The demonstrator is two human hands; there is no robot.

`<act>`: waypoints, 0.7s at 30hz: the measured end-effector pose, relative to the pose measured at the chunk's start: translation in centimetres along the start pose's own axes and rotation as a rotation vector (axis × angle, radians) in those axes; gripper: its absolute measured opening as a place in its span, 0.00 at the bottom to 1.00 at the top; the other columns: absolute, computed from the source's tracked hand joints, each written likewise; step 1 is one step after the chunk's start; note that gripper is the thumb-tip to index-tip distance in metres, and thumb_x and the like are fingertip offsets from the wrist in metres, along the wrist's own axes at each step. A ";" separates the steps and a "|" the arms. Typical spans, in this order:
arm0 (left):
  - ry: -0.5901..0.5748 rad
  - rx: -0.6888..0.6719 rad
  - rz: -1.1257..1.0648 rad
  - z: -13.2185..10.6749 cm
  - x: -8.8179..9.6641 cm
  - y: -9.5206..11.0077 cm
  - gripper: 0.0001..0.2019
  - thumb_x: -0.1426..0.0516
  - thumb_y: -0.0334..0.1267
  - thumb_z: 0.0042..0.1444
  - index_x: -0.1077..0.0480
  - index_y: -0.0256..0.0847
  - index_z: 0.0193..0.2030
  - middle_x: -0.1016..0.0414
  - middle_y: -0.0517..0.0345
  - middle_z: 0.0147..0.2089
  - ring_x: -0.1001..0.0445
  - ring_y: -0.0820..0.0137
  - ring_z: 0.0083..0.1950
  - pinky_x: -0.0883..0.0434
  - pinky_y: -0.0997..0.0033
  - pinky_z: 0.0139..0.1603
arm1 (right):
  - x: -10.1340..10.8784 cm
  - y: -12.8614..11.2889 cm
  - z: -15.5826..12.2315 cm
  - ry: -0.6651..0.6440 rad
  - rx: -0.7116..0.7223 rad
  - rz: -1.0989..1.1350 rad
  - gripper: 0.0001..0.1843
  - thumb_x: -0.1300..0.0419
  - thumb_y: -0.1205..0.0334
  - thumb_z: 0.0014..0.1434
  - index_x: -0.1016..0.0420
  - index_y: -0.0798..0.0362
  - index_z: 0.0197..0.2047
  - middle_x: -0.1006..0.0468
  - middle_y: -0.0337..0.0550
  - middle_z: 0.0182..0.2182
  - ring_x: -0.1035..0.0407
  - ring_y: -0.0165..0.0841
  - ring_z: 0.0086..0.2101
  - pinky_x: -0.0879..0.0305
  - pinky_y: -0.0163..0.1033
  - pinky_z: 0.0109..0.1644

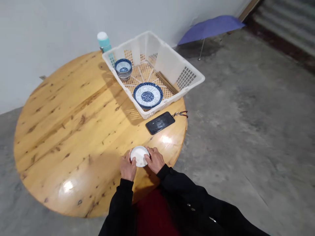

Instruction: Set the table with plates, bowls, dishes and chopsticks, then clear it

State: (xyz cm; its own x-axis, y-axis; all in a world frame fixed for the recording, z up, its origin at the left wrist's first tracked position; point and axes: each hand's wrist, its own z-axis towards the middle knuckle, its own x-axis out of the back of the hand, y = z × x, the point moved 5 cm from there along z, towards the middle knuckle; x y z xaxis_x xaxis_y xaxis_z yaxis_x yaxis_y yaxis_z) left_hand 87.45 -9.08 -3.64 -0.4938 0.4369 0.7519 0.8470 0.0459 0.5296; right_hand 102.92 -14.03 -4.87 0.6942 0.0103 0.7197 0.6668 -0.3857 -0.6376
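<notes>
The person stood at a round wooden table (81, 141) with a small white dish (139, 154) between both hands, close to the near edge. The left hand (128, 167) gripped the dish's left side, its thumb up at the rim and the fingers curled around the outside. The right hand (155, 159) pinched the opposite side in the same way, its thumb lapping over the rim. The dish faced upward; whether its base touched the wood could not be told. Black sleeves (187, 185) covered both arms down to the wrists, and red cloth (156, 214) showed between them.

Beyond the hands, a dark phone (160, 123) lay flat on the table, a cord (183, 114) trailing from its right end. Just behind it sat a white basket (161, 54) with latticed sides. Inside, stacked blue-and-white bowls (123, 68) stood in the left corner, patterned plates (147, 95) lay at the near side, and thin brown sticks (167, 82) rested along the right.

A blue bottle (103, 41) with a white cap stood behind the basket's left corner, near the wall (61, 29). An open purple umbrella (209, 30) rested on the grey floor (246, 131) beyond.
</notes>
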 end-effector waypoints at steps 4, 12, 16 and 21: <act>0.001 0.003 0.021 0.2 0.1 0.1 0.25 0.50 0.38 0.60 0.34 0.35 0.64 0.28 0.48 0.39 0.31 0.60 0.43 0.32 0.61 0.51 | 0.0 -0.1 0.2 -0.005 0.002 -0.023 0.25 0.49 0.62 0.63 0.33 0.55 0.62 0.29 0.52 0.43 0.30 0.39 0.40 0.35 0.41 0.47; 0.000 0.021 0.078 -0.4 0.3 0.4 0.26 0.52 0.38 0.62 0.37 0.38 0.67 0.28 0.44 0.45 0.31 0.57 0.51 0.32 0.59 0.51 | 1.3 -0.5 -0.3 -0.172 -0.057 -0.077 0.25 0.52 0.55 0.67 0.37 0.56 0.63 0.28 0.54 0.48 0.29 0.41 0.44 0.39 0.40 0.48; -0.001 0.037 0.097 -0.8 0.3 0.2 0.26 0.53 0.42 0.64 0.39 0.37 0.67 0.27 0.42 0.44 0.28 0.55 0.51 0.32 0.55 0.53 | 1.4 -0.3 -0.7 -0.234 -0.061 -0.054 0.25 0.53 0.53 0.68 0.37 0.58 0.62 0.23 0.55 0.46 0.28 0.43 0.46 0.40 0.41 0.48; 0.000 -0.020 -0.145 -0.2 -0.4 -0.9 0.25 0.52 0.45 0.63 0.37 0.36 0.63 0.26 0.42 0.53 0.27 0.58 0.52 0.30 0.57 0.54 | 0.2 -0.4 0.0 -0.228 -0.034 0.042 0.21 0.50 0.56 0.66 0.34 0.59 0.57 0.21 0.55 0.46 0.27 0.41 0.45 0.39 0.39 0.47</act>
State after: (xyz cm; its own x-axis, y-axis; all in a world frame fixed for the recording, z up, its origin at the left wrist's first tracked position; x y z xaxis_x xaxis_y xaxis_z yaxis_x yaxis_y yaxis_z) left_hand 86.83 -9.42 -4.34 -0.6109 0.4269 0.6667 0.7626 0.0912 0.6404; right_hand 102.77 -13.86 -4.46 0.7669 0.2002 0.6097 0.6293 -0.4208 -0.6534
